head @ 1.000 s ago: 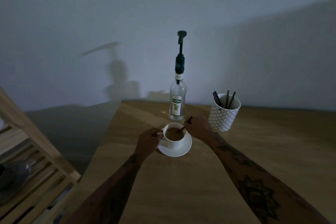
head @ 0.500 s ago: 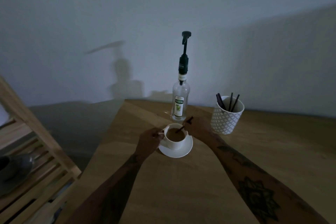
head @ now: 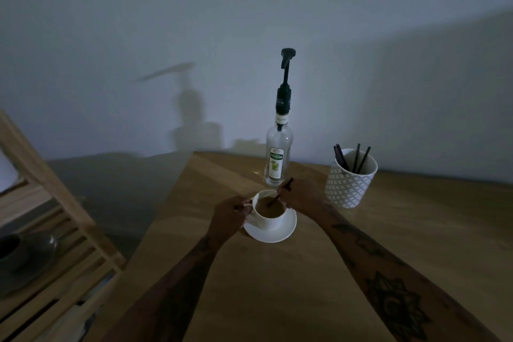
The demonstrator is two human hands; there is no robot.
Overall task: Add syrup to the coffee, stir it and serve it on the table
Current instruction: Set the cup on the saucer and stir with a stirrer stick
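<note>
While my right hand (head: 301, 194) keeps its pinch on the stirrer (head: 279, 194), whose tip has swung across the coffee, my left (head: 230, 215) still grips the cup (head: 268, 211) handle on its saucer (head: 273, 232); I judge stirring nearly finished, serving next.

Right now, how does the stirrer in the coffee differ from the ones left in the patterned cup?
The stirrer in the coffee leans steeply, gripped by the right hand, its tip dipped in the white cup. The spare stirrers stand nearly upright, untouched, in the patterned cup. The one in use is alone; the spares are several. All are thin, dark sticks.
</note>
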